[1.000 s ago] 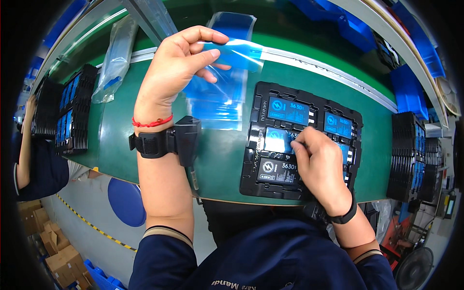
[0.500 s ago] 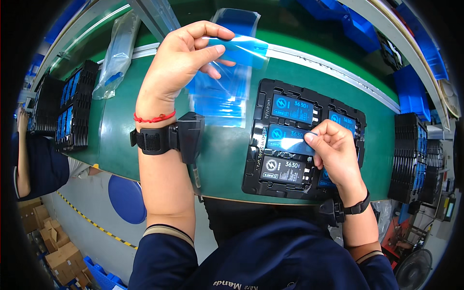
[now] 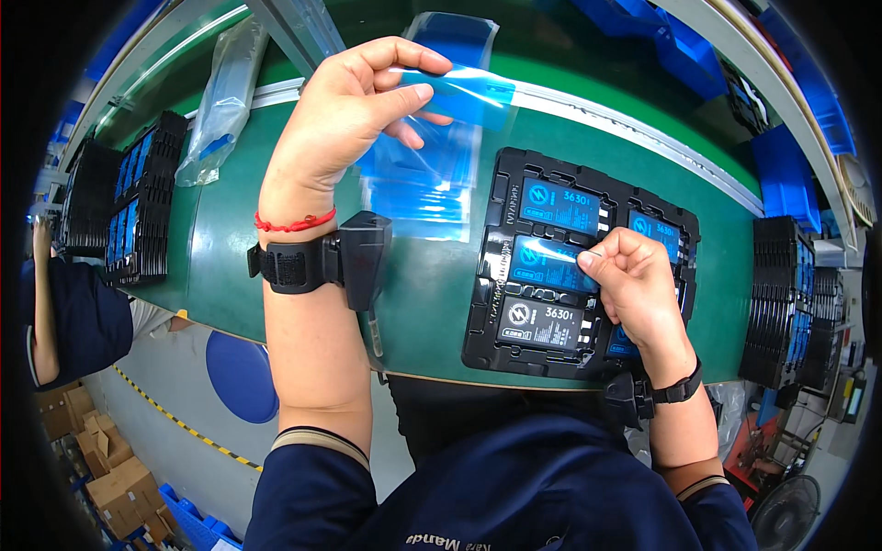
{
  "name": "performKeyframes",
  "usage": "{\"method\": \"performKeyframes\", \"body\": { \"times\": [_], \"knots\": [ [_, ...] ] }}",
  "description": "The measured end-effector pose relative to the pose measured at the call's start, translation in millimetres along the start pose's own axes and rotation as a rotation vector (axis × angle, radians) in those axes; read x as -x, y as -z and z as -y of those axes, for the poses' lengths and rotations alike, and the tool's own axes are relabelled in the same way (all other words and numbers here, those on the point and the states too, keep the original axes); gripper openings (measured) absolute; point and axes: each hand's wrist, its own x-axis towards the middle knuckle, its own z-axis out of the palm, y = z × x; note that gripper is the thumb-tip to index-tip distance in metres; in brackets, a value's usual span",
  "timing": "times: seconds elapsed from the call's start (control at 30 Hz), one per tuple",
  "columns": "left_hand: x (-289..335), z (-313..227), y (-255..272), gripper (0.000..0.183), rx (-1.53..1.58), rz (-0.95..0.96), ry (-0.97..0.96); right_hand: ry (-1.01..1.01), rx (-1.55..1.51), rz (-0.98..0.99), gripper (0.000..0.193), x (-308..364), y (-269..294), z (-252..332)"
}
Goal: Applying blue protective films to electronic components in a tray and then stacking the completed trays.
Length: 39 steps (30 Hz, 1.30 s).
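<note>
My left hand [image 3: 367, 101] is raised over the bench's far side, thumb and fingers closed on a clear blue film [image 3: 482, 96]. Below it, a stack of similar blue film sheets [image 3: 418, 197] lies on the bench. To the right, a black plastic tray [image 3: 481, 317] holds several flat batteries in its pockets. My right hand [image 3: 638, 289] pinches the right edge of the shiny blue film on the left-middle battery [image 3: 544, 264]; its fingertips are partly hidden. The upper-left battery [image 3: 560, 206] looks blue, while the lower-left battery [image 3: 544, 323] is black with white print.
Stacks of loaded black trays stand at the left [image 3: 142, 202] and right [image 3: 776, 303] of the green bench [image 3: 413, 303]. A clear plastic bag [image 3: 225, 101] lies at the back left. Another person's arm [image 3: 43, 303] shows at far left. A blue stool [image 3: 241, 376] stands below.
The glare on the film over the left-middle battery has shifted toward its upper edge. My right hand has barely moved; my left hand still holds its film in nearly the same place.
</note>
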Motion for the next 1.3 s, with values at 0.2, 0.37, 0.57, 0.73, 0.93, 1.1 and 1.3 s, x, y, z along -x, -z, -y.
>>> {"method": "performKeyframes", "body": {
  "times": [0.2, 0.37, 0.57, 0.73, 0.93, 1.1, 1.3],
  "knots": [
    [0.9, -3.4, -0.1, 0.023, -0.008, 0.0, -0.01, 0.007, 0.025, -0.009, 0.013, 0.5, -1.6, 3.4],
    [0.9, -1.7, -0.2, 0.022, -0.014, 0.009, -0.013, 0.041, 0.113, -0.049, 0.013, -1.0, -4.7, 0.0],
    [0.2, -1.3, -1.8, 0.022, -0.012, 0.016, -0.011, 0.208, 0.461, -0.17, 0.013, -1.5, -9.4, -10.5],
    [0.2, -3.6, -0.8, 0.025, 0.032, 0.026, -0.024, 0.39, 0.88, -0.265, 0.02, 7.2, -17.9, 10.1],
    [0.9, -12.5, -41.7, 0.038, 0.164, 0.158, -0.017, 0.811, 0.624, -0.4, 0.02, 6.9, -21.2, 44.1],
    [9.7, -7.9, -75.8, 0.038, 0.208, 0.228, -0.02, 1.098, 0.71, -0.326, 0.026, -11.6, -31.5, 51.6],
    [12.6, -14.1, -79.2, 0.048, 0.321, 0.351, -0.035, 1.042, 0.685, -0.408, 0.019, -12.0, -20.6, 42.9]
  ]
}}
